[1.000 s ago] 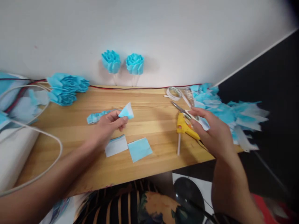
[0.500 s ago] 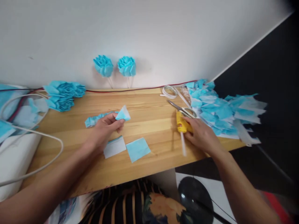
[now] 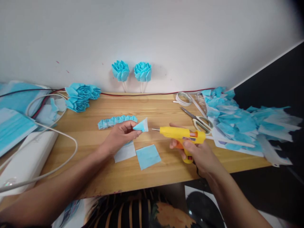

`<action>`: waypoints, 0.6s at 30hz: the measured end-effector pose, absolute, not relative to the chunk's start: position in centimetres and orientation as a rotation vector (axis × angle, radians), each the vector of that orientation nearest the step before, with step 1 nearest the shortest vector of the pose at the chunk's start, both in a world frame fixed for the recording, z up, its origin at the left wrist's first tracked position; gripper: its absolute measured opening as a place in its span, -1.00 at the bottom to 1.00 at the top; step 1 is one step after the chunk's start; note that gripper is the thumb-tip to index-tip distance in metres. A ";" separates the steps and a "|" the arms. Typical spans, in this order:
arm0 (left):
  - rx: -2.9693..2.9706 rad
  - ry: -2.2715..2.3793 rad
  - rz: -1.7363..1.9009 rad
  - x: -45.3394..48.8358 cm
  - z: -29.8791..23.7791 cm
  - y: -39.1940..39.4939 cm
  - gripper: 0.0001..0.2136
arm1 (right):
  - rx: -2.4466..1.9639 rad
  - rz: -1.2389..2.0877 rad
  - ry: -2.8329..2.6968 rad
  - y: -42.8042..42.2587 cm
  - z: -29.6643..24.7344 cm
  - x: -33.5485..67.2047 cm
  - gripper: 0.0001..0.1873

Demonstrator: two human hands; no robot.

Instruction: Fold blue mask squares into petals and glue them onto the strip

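My left hand (image 3: 124, 133) pinches a small folded blue-and-white petal (image 3: 142, 125), its pale edge facing right. My right hand (image 3: 196, 152) is wrapped round the handle of a yellow glue gun (image 3: 178, 133). The gun's nozzle points left, a short gap away from the petal, and a glue stick (image 3: 232, 141) sticks out of its back. Behind my left hand lies a row of folded blue petals (image 3: 116, 121). Below it rest a white square (image 3: 124, 152), partly covered by the hand, and a blue square (image 3: 148, 156).
Two blue flowers (image 3: 142, 72) on sticks lean at the wall. More flowers (image 3: 79, 96) lie at the left, near a looped white cable (image 3: 76, 148) and a white box (image 3: 26, 161). Scissors (image 3: 199, 122), a tape roll (image 3: 183, 98) and a heap of blue pieces (image 3: 244, 122) are at the right.
My right hand has turned the glue gun from nozzle-away to nozzle-left and brought it nearer the petal. My left hand keeps the petal, now turned with its pale edge rightward. The view has shifted left.
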State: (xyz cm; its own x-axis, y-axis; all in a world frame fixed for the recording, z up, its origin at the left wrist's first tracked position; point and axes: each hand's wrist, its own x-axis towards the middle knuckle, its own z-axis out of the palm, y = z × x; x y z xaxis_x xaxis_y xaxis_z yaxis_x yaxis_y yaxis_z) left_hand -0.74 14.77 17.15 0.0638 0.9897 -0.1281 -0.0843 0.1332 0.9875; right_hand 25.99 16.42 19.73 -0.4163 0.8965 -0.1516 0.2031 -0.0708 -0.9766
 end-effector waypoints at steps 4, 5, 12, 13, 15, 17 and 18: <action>1.111 1.125 1.091 -0.8 17.0 14.7 -0.82 | -1.136 1.577 -1.677 16.8 18.9 25.8 -0.45; 1.110 1.126 1.090 -0.8 17.0 14.7 -0.82 | -1.137 1.583 -1.681 16.8 18.9 25.8 -0.45; 1.116 1.136 1.078 -0.9 16.9 14.7 -0.81 | -1.218 1.636 -1.702 16.9 19.4 25.1 -0.48; 1.115 1.142 1.075 -0.9 16.9 14.7 -0.80 | -1.219 1.635 -1.707 16.9 19.4 25.0 -0.49; 1.111 1.140 1.073 -0.9 16.9 14.7 -0.80 | -1.207 1.636 -1.718 16.9 19.4 25.0 -0.48; 1.108 1.132 1.073 -0.9 16.9 14.7 -0.80 | -1.204 1.632 -1.724 16.9 19.4 25.0 -0.47; 1.107 1.130 1.074 -0.9 17.0 14.7 -0.80 | -1.205 1.631 -1.725 16.9 19.4 25.0 -0.47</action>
State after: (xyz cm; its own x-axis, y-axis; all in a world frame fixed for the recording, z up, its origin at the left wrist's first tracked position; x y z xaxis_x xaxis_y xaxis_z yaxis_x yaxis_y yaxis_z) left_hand -0.87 14.70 16.95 0.1129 0.9860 -0.1230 -0.0724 0.1316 0.9886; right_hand 24.97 16.92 19.41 -0.5008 0.8361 -0.2241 0.2709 -0.0945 -0.9580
